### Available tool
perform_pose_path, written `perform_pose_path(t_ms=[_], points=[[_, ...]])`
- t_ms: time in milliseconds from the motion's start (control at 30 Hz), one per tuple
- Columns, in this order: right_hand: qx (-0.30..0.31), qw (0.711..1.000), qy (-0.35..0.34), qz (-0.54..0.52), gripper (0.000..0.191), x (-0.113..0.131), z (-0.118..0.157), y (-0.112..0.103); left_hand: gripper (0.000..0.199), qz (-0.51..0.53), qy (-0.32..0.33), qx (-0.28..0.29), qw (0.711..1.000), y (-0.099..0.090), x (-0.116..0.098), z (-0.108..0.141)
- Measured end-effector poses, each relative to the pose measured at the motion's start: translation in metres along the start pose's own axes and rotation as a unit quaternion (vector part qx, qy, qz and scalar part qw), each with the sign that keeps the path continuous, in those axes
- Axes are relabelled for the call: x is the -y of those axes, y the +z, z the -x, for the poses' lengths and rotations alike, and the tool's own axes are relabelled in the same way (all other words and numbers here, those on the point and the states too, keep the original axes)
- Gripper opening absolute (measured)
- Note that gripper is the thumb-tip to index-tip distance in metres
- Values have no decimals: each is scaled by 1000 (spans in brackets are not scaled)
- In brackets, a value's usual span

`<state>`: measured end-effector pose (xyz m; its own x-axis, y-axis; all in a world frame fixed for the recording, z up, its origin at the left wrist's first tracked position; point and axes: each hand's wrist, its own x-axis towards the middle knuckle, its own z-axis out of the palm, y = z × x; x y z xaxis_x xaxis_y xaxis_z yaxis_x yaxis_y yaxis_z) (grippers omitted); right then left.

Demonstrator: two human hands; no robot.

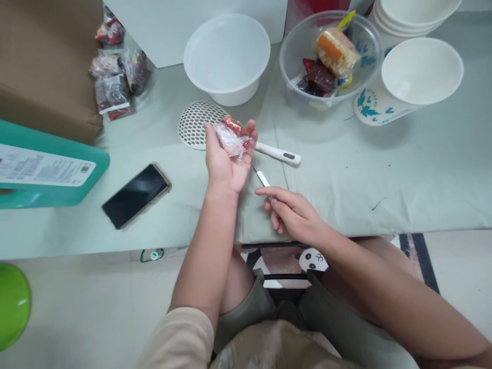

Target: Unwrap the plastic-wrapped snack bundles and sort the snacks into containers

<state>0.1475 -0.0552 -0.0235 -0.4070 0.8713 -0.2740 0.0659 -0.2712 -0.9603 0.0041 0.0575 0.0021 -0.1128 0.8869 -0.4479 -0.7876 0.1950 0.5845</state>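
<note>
In my left hand (225, 166), palm up with curled fingers, lies a small packet in clear crinkled plastic (231, 141) with red showing through. My right hand (290, 210) is closed on the white handle of a small thin tool (263, 178), perhaps a knife. Its narrow dark tip points up at the left palm's edge; whether it touches the packet I cannot tell. Behind the left hand, a white slotted skimmer (198, 123) rests on the table, its handle (279, 153) sticking out to the right.
Beyond the skimmer stands a white bowl (226, 56). A clear bowl (292, 82) of wrapped snacks and paper cups (418, 72) are at the back right. Leftward are a phone (135, 196), a teal jug (77, 179), a brown box (46, 66) and several wrapped packets (115, 92).
</note>
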Motion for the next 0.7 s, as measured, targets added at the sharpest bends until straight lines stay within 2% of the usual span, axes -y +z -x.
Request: perform_pose_path(t_ms=[100, 200, 300, 400, 467, 600, 700], points=[[-36, 991, -92, 95, 40, 5, 3, -9, 44, -14, 15, -6, 1000, -2, -8, -1], [-157, 948, -158, 228, 38, 10, 3, -32, 44, -41, -2, 7, 999, -7, -11, 1], [-287, 885, -123, 346, 36, 12, 2, -64, 36, -72, -44, 47, 995, -9, -4, 7], [-341, 818, -102, 453, 25, 6, 2, -95, 30, -108, -79, 75, 988, -9, 7, 14], [-366, 784, -92, 493, 27, -2, 5, -112, 29, -125, -102, 88, 983, -7, 13, 18], [-395, 754, -40, 523, 32, -16, 14, -138, 24, -152, -132, 110, 973, -2, 24, 22], [-411, 750, -34, 516, 35, -14, 19, -139, 20, -168, -137, 137, 967, -1, 34, 24]])
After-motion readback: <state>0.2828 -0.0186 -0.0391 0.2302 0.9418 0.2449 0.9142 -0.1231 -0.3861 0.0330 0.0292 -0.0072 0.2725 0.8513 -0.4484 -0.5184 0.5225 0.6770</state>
